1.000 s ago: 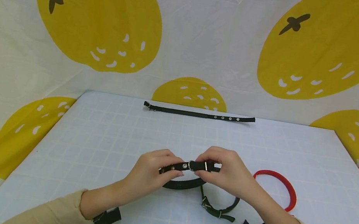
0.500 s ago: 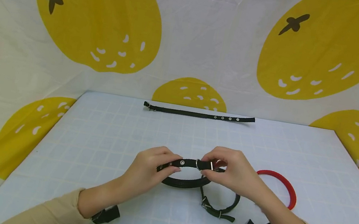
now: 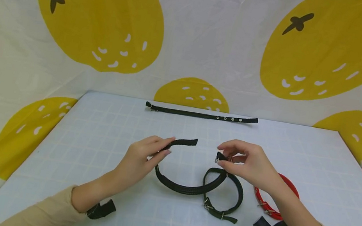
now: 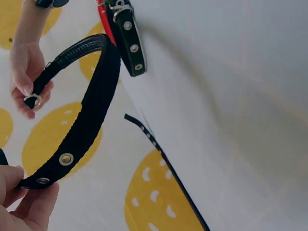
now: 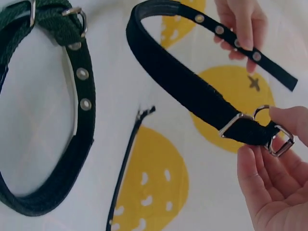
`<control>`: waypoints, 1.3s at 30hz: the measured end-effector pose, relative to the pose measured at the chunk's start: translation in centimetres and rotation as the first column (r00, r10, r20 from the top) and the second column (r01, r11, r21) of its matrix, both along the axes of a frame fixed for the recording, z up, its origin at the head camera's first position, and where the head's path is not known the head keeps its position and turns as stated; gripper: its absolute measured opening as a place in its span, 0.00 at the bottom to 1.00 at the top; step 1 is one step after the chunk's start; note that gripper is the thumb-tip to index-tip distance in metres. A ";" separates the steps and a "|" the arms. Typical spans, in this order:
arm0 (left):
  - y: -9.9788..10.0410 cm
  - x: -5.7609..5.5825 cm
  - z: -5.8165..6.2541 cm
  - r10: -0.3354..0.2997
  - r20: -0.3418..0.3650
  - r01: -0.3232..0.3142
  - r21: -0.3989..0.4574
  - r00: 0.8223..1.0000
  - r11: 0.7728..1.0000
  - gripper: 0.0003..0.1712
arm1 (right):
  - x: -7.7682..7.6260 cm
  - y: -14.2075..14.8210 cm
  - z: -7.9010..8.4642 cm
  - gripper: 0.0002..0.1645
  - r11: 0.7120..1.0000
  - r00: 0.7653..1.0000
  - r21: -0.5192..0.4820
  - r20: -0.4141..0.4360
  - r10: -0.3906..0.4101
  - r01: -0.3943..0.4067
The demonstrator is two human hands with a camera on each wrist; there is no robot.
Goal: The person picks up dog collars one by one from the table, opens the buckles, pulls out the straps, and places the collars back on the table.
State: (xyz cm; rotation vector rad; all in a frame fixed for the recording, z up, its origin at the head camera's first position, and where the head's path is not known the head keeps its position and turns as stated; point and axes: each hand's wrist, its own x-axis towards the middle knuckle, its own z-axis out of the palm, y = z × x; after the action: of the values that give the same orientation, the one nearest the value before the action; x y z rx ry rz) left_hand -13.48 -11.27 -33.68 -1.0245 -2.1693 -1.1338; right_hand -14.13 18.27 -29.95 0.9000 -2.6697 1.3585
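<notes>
A black collar [image 3: 186,189] hangs in a U shape between my two hands, its ends apart. My left hand [image 3: 140,156] pinches the strap by its eyelets [image 4: 66,159], with the free tip [image 3: 190,142] sticking out beyond the fingers. At the other end, my right hand [image 3: 247,163] holds the collar between thumb and fingers beside the metal buckle [image 5: 280,140]. A metal keeper and a ring show close to that buckle in the right wrist view. Below the right hand a dark green collar [image 3: 240,195], buckled into a loop, rests on the table, partly overlapped by the black one.
A red collar [image 3: 292,185] lies looped at the right, partly behind my right forearm. Along the table's [image 3: 112,118] back edge another dark collar [image 3: 184,113] is laid out straight. Behind hangs a white cloth [image 3: 214,35] with yellow fruit prints.
The strap end has come out of the buckle, so the closed black loop is now undone. My hands have moved apart and slightly up.
</notes>
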 end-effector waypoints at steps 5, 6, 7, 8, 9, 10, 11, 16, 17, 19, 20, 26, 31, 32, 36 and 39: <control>-0.7 -0.8 0.2 0.041 -0.035 -0.039 0.069 0.999 0.997 0.22 | -0.6 1.0 0.0 0.22 0.999 0.998 0.033 -0.052 -0.027 0.029; -0.8 -0.9 0.3 0.049 -0.035 -0.046 0.085 0.998 0.995 0.22 | -0.7 1.2 -0.1 0.23 0.998 0.997 0.044 -0.068 -0.035 0.038; -1.0 -1.0 0.4 0.058 -0.031 -0.054 0.103 0.998 0.993 0.22 | -0.8 1.4 -0.1 0.22 0.998 0.995 0.052 -0.088 -0.043 0.048; -1.2 -1.2 0.5 0.065 -0.019 -0.062 0.124 0.998 0.990 0.21 | -1.0 1.6 -0.1 0.22 0.997 0.993 0.057 -0.106 -0.054 0.061; -1.4 -1.4 0.6 0.076 0.002 -0.075 0.150 0.997 0.986 0.21 | -1.1 1.8 -0.1 0.22 0.995 0.990 0.062 -0.124 -0.067 0.075; -1.6 -1.5 0.8 0.094 0.029 -0.098 0.175 0.995 0.980 0.21 | -1.2 1.9 -0.1 0.21 0.994 0.987 0.063 -0.140 -0.081 0.091; -1.8 -1.7 0.9 0.109 0.067 -0.120 0.201 0.992 0.972 0.22 | -1.3 2.1 -0.1 0.21 0.992 0.983 0.065 -0.157 -0.095 0.106; -3.1 -3.0 1.3 0.158 0.306 -0.263 0.340 0.939 0.903 0.20 | -2.1 3.0 -0.1 0.19 0.979 0.960 0.077 -0.224 -0.168 0.190; -3.4 -3.2 1.3 0.154 0.349 -0.286 0.367 0.924 0.885 0.19 | -2.3 3.1 -0.1 0.18 0.975 0.955 0.080 -0.233 -0.182 0.205; -3.7 -3.8 1.2 0.148 0.418 -0.332 0.412 0.896 0.848 0.18 | -2.6 3.4 0.0 0.18 0.969 0.949 0.083 -0.239 -0.208 0.233; -3.8 -4.0 1.2 0.147 0.449 -0.357 0.429 0.881 0.830 0.17 | -2.8 3.6 0.0 0.18 0.966 0.946 0.085 -0.237 -0.219 0.245; -4.3 -5.2 0.8 0.157 0.541 -0.451 0.467 0.826 0.761 0.15 | -3.9 4.2 -0.1 0.17 0.939 0.936 0.086 -0.155 -0.317 0.333; -5.2 -6.9 0.1 0.180 0.582 -0.516 0.485 0.793 0.706 0.14 | -5.1 4.9 -0.6 0.17 0.898 0.900 0.066 -0.028 -0.434 0.435; -5.4 -7.2 0.0 0.182 0.597 -0.534 0.487 0.781 0.692 0.14 | -5.4 5.0 -0.7 0.17 0.890 0.891 0.051 0.006 -0.455 0.454; -5.7 -8.2 -0.5 0.147 0.660 -0.581 0.506 0.737 0.637 0.14 | -6.7 5.8 -1.2 0.20 0.849 0.851 -0.141 0.231 -0.472 0.509; -5.7 -8.8 -0.9 0.105 0.703 -0.606 0.516 0.703 0.605 0.13 | -7.7 6.5 -1.6 0.21 0.731 0.807 -0.399 0.471 -0.356 0.554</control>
State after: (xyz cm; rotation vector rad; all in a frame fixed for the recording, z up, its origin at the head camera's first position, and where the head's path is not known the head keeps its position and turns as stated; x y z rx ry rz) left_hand -22.32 -16.95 -34.60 0.2342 -1.8610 -2.0474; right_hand -21.87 24.80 -31.59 -0.1003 -2.2575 2.0814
